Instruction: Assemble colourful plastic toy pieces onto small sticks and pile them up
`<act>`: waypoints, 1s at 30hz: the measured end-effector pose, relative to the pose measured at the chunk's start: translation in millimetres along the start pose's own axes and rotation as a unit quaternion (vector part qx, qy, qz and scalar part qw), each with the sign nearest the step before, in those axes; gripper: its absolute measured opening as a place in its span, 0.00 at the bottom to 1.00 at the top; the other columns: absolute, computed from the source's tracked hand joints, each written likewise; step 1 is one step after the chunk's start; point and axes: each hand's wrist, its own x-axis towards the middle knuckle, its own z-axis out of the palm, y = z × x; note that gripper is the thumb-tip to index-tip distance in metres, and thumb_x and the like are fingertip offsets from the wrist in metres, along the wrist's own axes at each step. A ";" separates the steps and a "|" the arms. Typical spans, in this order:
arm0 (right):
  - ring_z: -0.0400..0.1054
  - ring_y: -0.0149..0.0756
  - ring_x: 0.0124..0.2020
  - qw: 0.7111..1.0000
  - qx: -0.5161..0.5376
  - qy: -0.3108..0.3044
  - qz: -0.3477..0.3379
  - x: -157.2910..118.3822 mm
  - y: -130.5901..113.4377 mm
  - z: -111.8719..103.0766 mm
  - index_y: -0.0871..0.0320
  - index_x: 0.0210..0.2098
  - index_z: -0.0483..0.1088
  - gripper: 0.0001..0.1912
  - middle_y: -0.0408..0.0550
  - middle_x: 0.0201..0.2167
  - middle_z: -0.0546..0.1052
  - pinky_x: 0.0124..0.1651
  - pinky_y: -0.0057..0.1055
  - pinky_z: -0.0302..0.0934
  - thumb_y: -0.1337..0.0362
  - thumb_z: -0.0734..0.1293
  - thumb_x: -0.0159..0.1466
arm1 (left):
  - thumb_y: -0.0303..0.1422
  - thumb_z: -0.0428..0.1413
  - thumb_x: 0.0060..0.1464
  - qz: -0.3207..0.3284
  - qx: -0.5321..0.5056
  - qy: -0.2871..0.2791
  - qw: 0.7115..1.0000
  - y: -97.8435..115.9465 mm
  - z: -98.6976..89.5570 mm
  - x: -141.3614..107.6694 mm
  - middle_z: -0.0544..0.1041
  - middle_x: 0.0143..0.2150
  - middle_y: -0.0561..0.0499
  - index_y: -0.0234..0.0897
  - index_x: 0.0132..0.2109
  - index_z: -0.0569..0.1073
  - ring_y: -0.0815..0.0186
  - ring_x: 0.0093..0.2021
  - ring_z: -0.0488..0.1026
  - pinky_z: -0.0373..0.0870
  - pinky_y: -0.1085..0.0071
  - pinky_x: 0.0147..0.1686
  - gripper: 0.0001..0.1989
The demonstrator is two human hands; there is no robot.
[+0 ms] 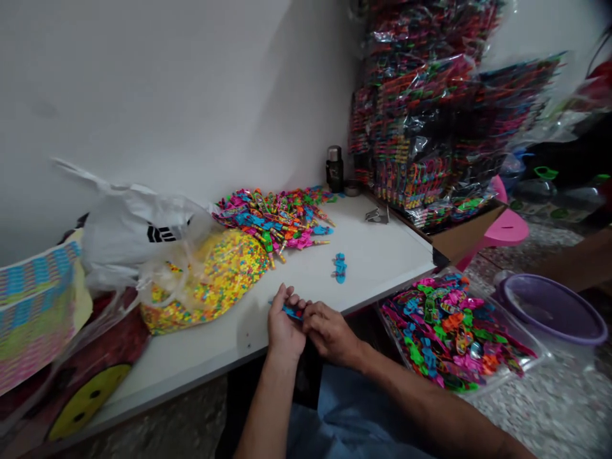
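My left hand point(287, 325) is turned palm up at the table's front edge, its fingers curled round a small blue piece point(291, 312). Against its fingertips, my right hand point(329, 331) is pinched at the end of that piece; what lies between the right fingertips is too small to name. On the white table point(382, 255), a blue plastic piece point(340, 268) lies alone beyond my hands. A heap of colourful pieces with yellow sticks point(277, 217) lies further back. To its left, a clear bag of yellow and multicoloured beads point(215, 274) rests on the table.
A dark flask point(335, 169) and a metal clip point(377, 215) are at the back. Bagged colourful goods point(406, 115) rise in an open carton at right. Below the table's right edge are a tray of loose pieces point(454, 331) and a purple-rimmed tub point(554, 309). A white bag point(134, 223) stands left.
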 end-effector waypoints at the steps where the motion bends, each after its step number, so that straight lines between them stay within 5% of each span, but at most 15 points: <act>1: 0.65 0.33 0.43 1.000 0.001 -0.006 0.001 -2.2 0.8 3.3 0.58 0.36 0.66 0.08 0.50 0.38 0.70 0.48 0.30 0.64 0.76 0.59 0.63 | 0.35 0.62 0.52 0.002 -0.012 0.004 1.000 -0.8 -2.0 1.5 0.58 0.20 0.60 0.33 0.37 0.67 0.75 0.19 0.60 0.71 0.71 0.31 0.13; 5: 0.65 0.33 0.44 0.999 0.007 -0.023 0.023 -13.3 2.4 15.1 0.58 0.37 0.65 0.10 0.49 0.38 0.70 0.47 0.30 0.63 0.77 0.60 0.62 | 0.34 0.67 0.45 0.025 -0.012 0.019 0.999 -8.2 -10.8 5.0 0.52 0.20 0.62 0.34 0.33 0.64 0.77 0.19 0.55 0.66 0.75 0.27 0.19; 8: 0.65 0.33 0.44 0.999 -0.015 -0.001 0.050 -14.4 5.8 10.0 0.58 0.39 0.65 0.10 0.49 0.38 0.70 0.46 0.30 0.63 0.77 0.59 0.63 | 0.35 0.69 0.43 0.052 0.068 -0.011 0.996 -13.2 -15.2 4.7 0.65 0.27 0.57 0.34 0.36 0.66 0.73 0.26 0.66 0.67 0.75 0.28 0.20; 12: 0.66 0.35 0.44 0.986 -0.129 0.092 0.056 -0.8 28.9 -31.1 0.57 0.39 0.67 0.10 0.50 0.39 0.70 0.48 0.33 0.63 0.76 0.59 0.64 | 0.42 0.66 0.48 0.128 0.244 -0.040 0.961 -14.6 -17.2 10.1 0.72 0.49 0.47 0.39 0.54 0.69 0.64 0.45 0.73 0.72 0.69 0.38 0.28; 15: 0.65 0.37 0.45 0.956 -0.246 0.146 0.070 9.4 58.7 -73.1 0.58 0.38 0.69 0.08 0.52 0.40 0.70 0.50 0.36 0.63 0.74 0.60 0.64 | 0.44 0.66 0.47 0.187 0.346 -0.022 0.919 -14.9 -17.5 22.8 0.71 0.54 0.42 0.37 0.54 0.72 0.62 0.46 0.72 0.72 0.70 0.36 0.28; 18: 0.64 0.39 0.45 0.938 -0.319 0.076 0.115 11.0 81.7 -99.8 0.60 0.36 0.71 0.09 0.54 0.39 0.71 0.50 0.36 0.62 0.73 0.60 0.63 | 0.42 0.68 0.43 0.232 0.396 -0.016 0.888 -17.0 -17.9 37.1 0.74 0.48 0.42 0.35 0.47 0.77 0.64 0.37 0.71 0.68 0.72 0.31 0.25; 21: 0.63 0.40 0.42 0.931 -0.338 -0.010 0.136 9.8 87.3 -105.0 0.60 0.38 0.73 0.09 0.53 0.36 0.72 0.48 0.37 0.60 0.71 0.61 0.63 | 0.40 0.68 0.42 0.252 0.405 -0.024 0.878 -19.0 -20.0 46.3 0.75 0.36 0.45 0.34 0.40 0.78 0.65 0.31 0.69 0.66 0.73 0.29 0.19; 23: 0.64 0.41 0.43 0.929 -0.337 -0.001 0.150 13.2 84.4 -102.2 0.60 0.41 0.73 0.09 0.53 0.38 0.72 0.50 0.37 0.59 0.66 0.61 0.66 | 0.42 0.67 0.43 0.242 0.414 -0.038 0.877 -19.3 -22.8 49.0 0.75 0.33 0.45 0.34 0.39 0.78 0.64 0.30 0.69 0.65 0.73 0.28 0.18; 27: 0.60 0.49 0.56 0.897 -0.377 0.029 0.229 32.3 81.9 -92.5 0.62 0.60 0.64 0.32 0.60 0.57 0.67 0.57 0.43 0.56 0.45 0.64 0.66 | 0.49 0.61 0.51 0.240 0.482 -0.054 0.841 -19.3 -28.1 49.5 0.75 0.33 0.45 0.34 0.41 0.76 0.62 0.32 0.71 0.64 0.73 0.27 0.21; 30: 0.53 0.56 0.62 0.871 -0.416 -0.060 0.254 44.6 88.0 -80.4 0.56 0.67 0.58 0.42 0.60 0.66 0.56 0.60 0.50 0.51 0.38 0.63 0.62 | 0.50 0.58 0.55 0.262 0.511 -0.047 0.818 -20.5 -30.4 46.3 0.74 0.31 0.46 0.34 0.42 0.75 0.63 0.31 0.71 0.65 0.73 0.28 0.22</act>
